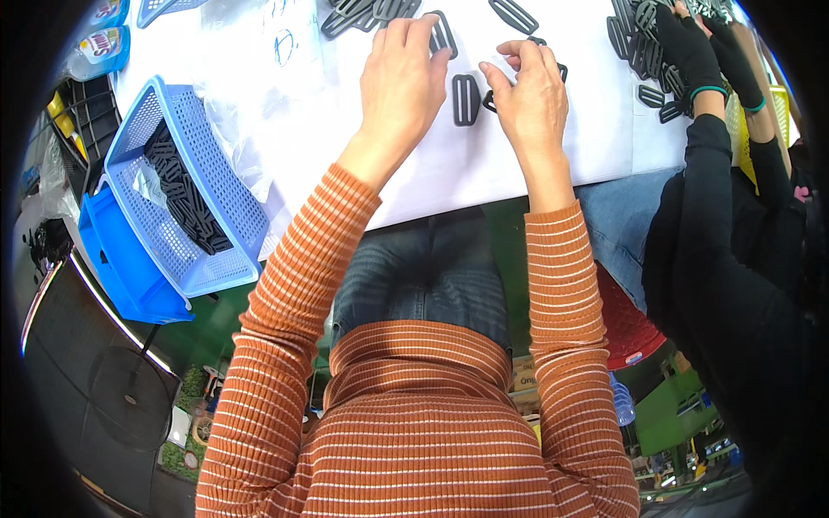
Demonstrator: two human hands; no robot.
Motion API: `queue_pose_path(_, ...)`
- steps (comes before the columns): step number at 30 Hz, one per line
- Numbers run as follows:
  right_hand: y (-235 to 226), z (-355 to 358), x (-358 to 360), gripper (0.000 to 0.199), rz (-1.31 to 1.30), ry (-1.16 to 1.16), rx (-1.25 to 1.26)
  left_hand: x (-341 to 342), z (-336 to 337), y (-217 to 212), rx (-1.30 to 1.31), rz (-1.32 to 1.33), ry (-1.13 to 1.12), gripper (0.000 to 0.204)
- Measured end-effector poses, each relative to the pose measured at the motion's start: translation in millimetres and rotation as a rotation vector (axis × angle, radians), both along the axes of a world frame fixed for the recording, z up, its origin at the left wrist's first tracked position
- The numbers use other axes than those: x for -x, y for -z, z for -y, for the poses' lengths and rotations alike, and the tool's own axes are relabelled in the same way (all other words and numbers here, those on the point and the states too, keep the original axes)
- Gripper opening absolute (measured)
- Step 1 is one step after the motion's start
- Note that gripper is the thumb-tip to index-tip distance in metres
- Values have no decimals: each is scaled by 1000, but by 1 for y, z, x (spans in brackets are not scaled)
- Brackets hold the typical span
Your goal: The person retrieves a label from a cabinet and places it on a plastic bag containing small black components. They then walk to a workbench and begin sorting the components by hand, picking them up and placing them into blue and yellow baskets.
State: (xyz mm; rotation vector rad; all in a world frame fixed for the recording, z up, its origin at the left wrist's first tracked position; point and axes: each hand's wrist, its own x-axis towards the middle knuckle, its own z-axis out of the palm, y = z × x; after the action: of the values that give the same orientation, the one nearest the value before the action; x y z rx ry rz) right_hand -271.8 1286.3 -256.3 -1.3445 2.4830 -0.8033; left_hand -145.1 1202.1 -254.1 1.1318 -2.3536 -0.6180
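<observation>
Over the white table my left hand (401, 82) is closed, its thumb and forefinger on the edge of a black slide buckle (445, 36). My right hand (531, 97) is beside it, thumb and fingers apart and loosely bent, with nothing visible between them. Parts of black buckles show at its edges, one beyond the fingertips (537, 41); the hand hides the rest. Between my hands a slotted black slide buckle (465, 99) lies flat. A further buckle (514, 15) lies beyond my right hand, and a heap of buckles (367, 12) is at the far edge.
On the left, a light-blue perforated basket (255, 226) holds many black pieces, next to a blue bin (129, 263). Clear plastic bags (229, 112) and bottles (102, 52) are nearby. At right, a co-worker's black-gloved hands (691, 52) reach over a buckle pile (643, 52); a red stool (629, 319) stands below.
</observation>
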Motion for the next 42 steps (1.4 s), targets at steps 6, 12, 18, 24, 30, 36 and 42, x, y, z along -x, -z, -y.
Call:
queue_pose_path(6,2,17,-8,33,56,-106,91,5,1,-3,-38,158,-167,29)
queue_pose_path(12,-21,43,-8,55,124,-260,-60,-22,-11,0,-292,-3,-201,29)
queue_pose_path(18,-11,37,-6,41,327,-137,-76,-34,-21,-13,-528,-88,-187,28)
queue_pose_path(24,-33,-1,-14,22,1055,228,129,-27,-31,-33,-1290,-531,-116,31)
queue_pose_path(30,-43,-23,1,25,887,356,216,-27,-30,-48,-1373,-518,-31,33)
queue_pose_path(36,-48,-19,5,24,745,345,344,-23,-38,-54,-1304,-469,-20,29)
queue_pose_path(42,-35,-19,-18,11,50,127,312,-12,-78,-81,-1165,-186,105,21)
